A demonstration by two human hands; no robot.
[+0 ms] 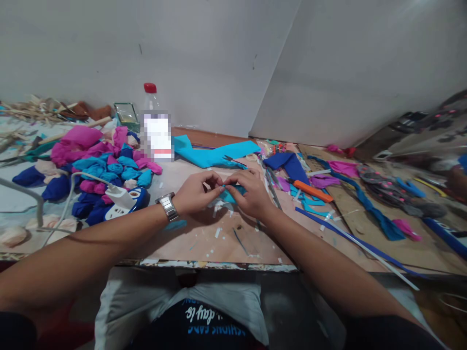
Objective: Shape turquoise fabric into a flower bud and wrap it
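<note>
Over the middle of the table, my left hand (pixel 202 192) and my right hand (pixel 250 193) meet at the fingertips. Both pinch a small piece of turquoise crepe paper (pixel 229 196) between thumb and fingers; part of it is hidden by the fingers. Just beyond my hands lies a long turquoise paper strip (pixel 211 155), with dark pointed tips of a tool (pixel 230 159) resting on it. Small white scraps (pixel 218 233) are scattered on the table below my hands. A metal watch (pixel 168 206) circles my left wrist.
To the left are heaped crumpled pink and blue paper pieces (pixel 113 167), a white plug (pixel 120 198) in a blue-white power strip (pixel 140 197), and a red-capped bottle (pixel 150 88). At right lie an orange cutter (pixel 313 191), long strips (pixel 359 238) and cardboard (pixel 365 214).
</note>
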